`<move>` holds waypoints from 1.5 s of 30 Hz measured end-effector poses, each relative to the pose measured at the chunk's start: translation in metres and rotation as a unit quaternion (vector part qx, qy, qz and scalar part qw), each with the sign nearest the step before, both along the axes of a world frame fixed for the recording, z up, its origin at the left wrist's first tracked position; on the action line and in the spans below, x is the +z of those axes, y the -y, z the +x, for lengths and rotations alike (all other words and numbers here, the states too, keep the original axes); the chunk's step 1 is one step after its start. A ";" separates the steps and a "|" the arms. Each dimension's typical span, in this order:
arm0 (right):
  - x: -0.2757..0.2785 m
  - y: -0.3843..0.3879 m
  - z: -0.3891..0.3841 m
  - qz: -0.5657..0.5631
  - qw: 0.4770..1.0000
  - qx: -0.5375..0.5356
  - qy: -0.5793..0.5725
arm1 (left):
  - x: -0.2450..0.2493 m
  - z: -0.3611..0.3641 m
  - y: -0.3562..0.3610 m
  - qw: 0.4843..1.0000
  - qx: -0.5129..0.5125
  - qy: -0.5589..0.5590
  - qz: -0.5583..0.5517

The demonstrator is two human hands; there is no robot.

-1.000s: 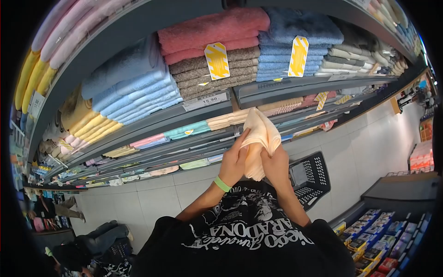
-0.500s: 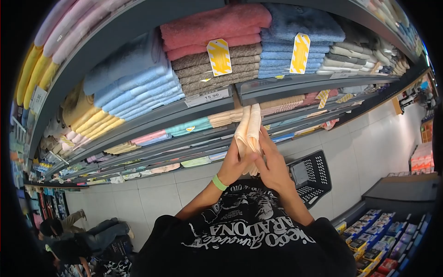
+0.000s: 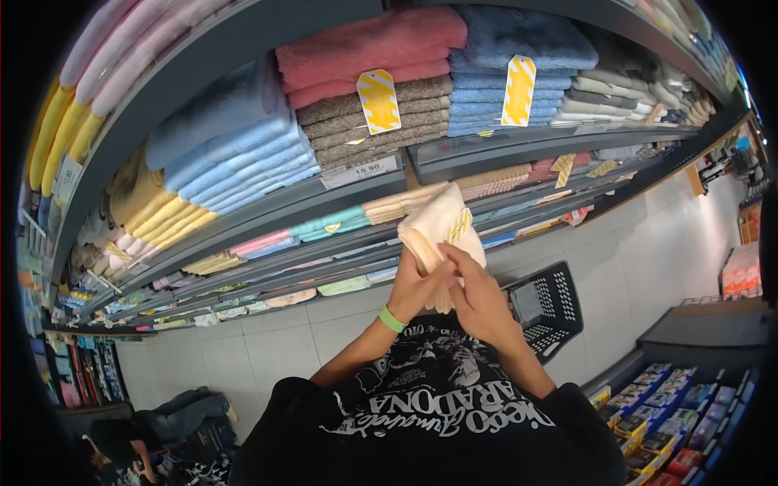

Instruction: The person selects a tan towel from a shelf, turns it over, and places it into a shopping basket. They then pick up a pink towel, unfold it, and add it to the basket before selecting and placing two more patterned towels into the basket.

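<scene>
A folded cream towel (image 3: 433, 217) is held in front of my chest, tilted so that its broad face shows. A yellow-and-white striped tag (image 3: 459, 225) sits on that face. My left hand (image 3: 418, 285) grips the towel's lower left side, with a green band (image 3: 391, 318) round the wrist. At the lower right, my right hand (image 3: 480, 298) has its fingers bent against the towel, close to my left thumb. The palm sides of both hands are hidden.
Shelves ahead hold stacked blue towels (image 3: 519, 73), pink towels (image 3: 369, 49) and brown towels (image 3: 373, 117). A black basket (image 3: 559, 304) stands on the floor at my right. Boxed goods (image 3: 660, 417) fill a lower-right display. Another person (image 3: 121, 441) is at the lower left.
The towel has turned from edge-on to showing its broad face and striped tag. My right fingers have moved from its right side to its lower front.
</scene>
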State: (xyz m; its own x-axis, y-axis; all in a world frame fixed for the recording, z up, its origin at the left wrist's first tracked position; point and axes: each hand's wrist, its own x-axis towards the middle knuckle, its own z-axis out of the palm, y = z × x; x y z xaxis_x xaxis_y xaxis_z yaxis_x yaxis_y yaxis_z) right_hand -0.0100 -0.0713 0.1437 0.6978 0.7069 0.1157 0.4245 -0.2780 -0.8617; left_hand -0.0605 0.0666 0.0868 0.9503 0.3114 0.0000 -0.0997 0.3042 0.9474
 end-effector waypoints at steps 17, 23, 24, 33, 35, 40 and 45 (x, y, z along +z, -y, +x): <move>-0.032 0.004 0.029 0.194 0.945 -0.183 -0.187 | -0.014 -0.035 -0.033 0.952 -0.022 -0.045 -0.303; -0.033 -0.015 0.012 0.185 0.904 -0.103 -0.372 | -0.020 -0.056 -0.055 0.931 -0.116 0.025 -0.345; -0.032 -0.019 0.010 0.197 0.900 -0.108 -0.374 | -0.018 -0.060 -0.059 0.926 -0.132 0.028 -0.353; -0.053 -0.059 -0.018 0.267 0.880 -0.140 -0.367 | -0.037 -0.104 -0.081 0.980 -0.114 -0.056 -0.150; -0.059 -0.059 -0.022 0.252 0.879 -0.121 -0.386 | -0.039 -0.113 -0.096 0.979 -0.134 -0.074 -0.135; -0.052 -0.057 -0.027 0.214 0.889 -0.038 -0.402 | -0.023 -0.137 -0.129 0.974 -0.202 -0.094 -0.038; -0.049 -0.046 -0.023 0.078 0.934 0.041 -0.346 | -0.018 -0.144 -0.143 0.964 -0.243 -0.110 0.003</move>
State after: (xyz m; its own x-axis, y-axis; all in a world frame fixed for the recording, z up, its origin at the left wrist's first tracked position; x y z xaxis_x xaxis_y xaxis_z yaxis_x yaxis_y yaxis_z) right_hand -0.0326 -0.0256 0.0943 0.5875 0.7737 -0.2371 -0.2350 -0.1172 -0.9649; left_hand -0.2050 0.2095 0.0689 0.9611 -0.1703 -0.2176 0.2567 0.2584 0.9313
